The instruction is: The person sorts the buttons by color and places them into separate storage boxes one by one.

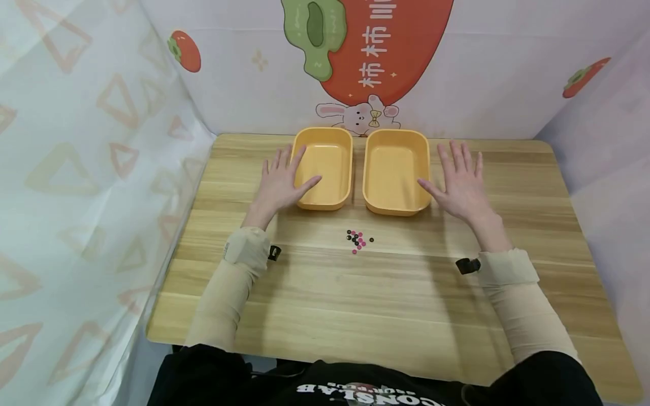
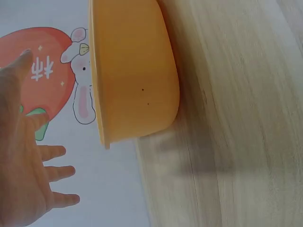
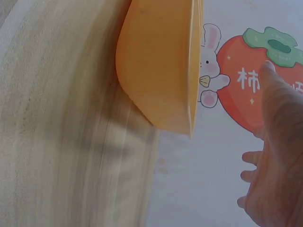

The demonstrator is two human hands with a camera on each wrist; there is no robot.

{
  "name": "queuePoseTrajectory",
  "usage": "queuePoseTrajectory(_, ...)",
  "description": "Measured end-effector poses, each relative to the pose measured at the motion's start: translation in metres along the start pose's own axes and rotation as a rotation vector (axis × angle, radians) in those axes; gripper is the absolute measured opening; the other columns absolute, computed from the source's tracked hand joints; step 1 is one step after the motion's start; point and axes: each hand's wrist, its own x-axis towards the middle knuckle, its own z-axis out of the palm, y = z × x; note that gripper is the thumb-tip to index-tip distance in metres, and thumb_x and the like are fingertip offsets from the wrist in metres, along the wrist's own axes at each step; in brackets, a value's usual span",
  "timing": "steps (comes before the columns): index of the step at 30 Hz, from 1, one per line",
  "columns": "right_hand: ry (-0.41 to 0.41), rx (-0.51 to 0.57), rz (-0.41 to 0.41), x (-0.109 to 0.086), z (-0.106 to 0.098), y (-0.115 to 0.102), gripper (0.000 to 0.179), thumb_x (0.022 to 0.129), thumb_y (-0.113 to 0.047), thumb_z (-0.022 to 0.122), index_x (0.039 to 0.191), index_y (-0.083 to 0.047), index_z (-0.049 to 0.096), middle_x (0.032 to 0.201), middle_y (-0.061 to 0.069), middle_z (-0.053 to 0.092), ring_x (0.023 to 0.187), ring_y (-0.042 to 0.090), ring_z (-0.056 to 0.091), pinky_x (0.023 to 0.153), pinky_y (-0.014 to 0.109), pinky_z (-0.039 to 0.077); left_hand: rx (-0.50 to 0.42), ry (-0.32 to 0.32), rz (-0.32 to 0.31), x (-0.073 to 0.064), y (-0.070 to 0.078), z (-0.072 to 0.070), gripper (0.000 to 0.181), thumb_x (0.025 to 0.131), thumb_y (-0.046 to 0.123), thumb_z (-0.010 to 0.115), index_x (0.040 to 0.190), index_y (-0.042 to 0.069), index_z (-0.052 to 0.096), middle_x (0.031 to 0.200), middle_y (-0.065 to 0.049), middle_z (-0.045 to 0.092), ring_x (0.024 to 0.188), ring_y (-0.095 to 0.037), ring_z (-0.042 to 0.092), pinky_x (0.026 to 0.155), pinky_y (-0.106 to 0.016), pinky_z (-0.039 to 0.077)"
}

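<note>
Two yellow-orange plastic trays stand side by side toward the back of the table, the left tray [image 1: 347, 169] and the right tray [image 1: 367, 175]. My left hand [image 1: 279, 183] is spread over the outer edge of the left one, thumb and forefinger overlapping it in the head view. On the other side my right hand [image 1: 461, 189] has its fingers spread, its thumb tip at the right tray's outer rim. Neither hand holds anything. In front of the trays lies a loose cluster of small round beads, some pink beads [image 1: 354, 252] and some black beads [image 1: 372, 239].
The wooden table [image 1: 315, 304] reaches the patterned backdrop [image 1: 244, 84] behind the trays. White patterned sheeting [image 1: 76, 197] hangs along the left side. Black wrist cameras sit at both cuffs, the left one [image 1: 274, 253] and the right one [image 1: 468, 265].
</note>
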Motion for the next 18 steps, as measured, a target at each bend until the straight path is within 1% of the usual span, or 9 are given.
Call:
queuePoseTrajectory(5,-0.008,0.008,0.002,0.000,0.003,0.002,0.103,0.107,-0.075,0.041,0.178,-0.012,0.003,0.186,0.021,-0.008,0.172,0.050,-0.007,0.138,0.072,-0.017,0.007,-0.009,-0.011,0.004,-0.007,0.004,0.098,0.102,0.082,0.041,0.179,0.030,0.010,0.188,-0.012,0.004,0.173,-0.044,0.007,0.140,-0.074,0.008)
queuePoseTrajectory(10,-0.009,0.005,-0.004,0.000,0.006,0.002,0.103,0.107,-0.075,0.042,0.178,-0.011,0.004,0.185,0.024,-0.004,0.172,0.050,-0.008,0.137,0.073,-0.016,0.025,-0.014,-0.026,0.007,-0.014,0.006,0.101,0.100,0.084,0.040,0.179,0.030,0.006,0.188,-0.014,0.003,0.173,-0.045,0.008,0.140,-0.074,0.009)
queuePoseTrajectory(13,-0.014,0.004,-0.005,0.000,0.007,0.002,0.102,0.107,-0.074,0.042,0.178,-0.011,0.003,0.185,0.025,-0.003,0.172,0.049,-0.009,0.137,0.073,-0.016,0.018,-0.014,-0.047,0.011,-0.019,0.007,0.104,0.100,0.086,0.038,0.179,0.030,0.002,0.188,-0.014,0.002,0.173,-0.045,0.008,0.141,-0.073,0.009)
queuePoseTrajectory(15,-0.013,-0.001,-0.003,-0.001,0.009,0.001,0.100,0.109,-0.071,0.044,0.178,-0.011,0.004,0.185,0.026,-0.002,0.172,0.050,-0.007,0.138,0.073,-0.016,-0.007,-0.012,-0.065,0.014,-0.021,0.010,0.103,0.101,0.085,0.037,0.179,0.030,-0.002,0.188,-0.015,0.001,0.173,-0.045,0.008,0.141,-0.071,0.010)
queuePoseTrajectory(16,-0.007,-0.003,0.001,-0.001,0.010,0.000,0.098,0.110,-0.067,0.046,0.178,-0.011,0.005,0.185,0.027,0.001,0.171,0.051,-0.004,0.138,0.073,-0.013,-0.038,-0.006,-0.071,0.017,-0.022,0.011,0.101,0.103,0.081,0.039,0.179,0.029,-0.003,0.187,-0.016,0.003,0.173,-0.045,0.010,0.142,-0.070,0.012)
queuePoseTrajectory(18,0.032,-0.005,0.002,-0.003,0.014,-0.005,0.091,0.112,-0.056,0.052,0.178,-0.010,0.010,0.183,0.030,0.011,0.170,0.054,0.007,0.140,0.074,-0.003,-0.130,0.008,-0.075,0.020,-0.024,0.015,0.097,0.108,0.070,0.045,0.179,0.026,-0.004,0.187,-0.019,0.005,0.172,-0.046,0.013,0.143,-0.067,0.014)
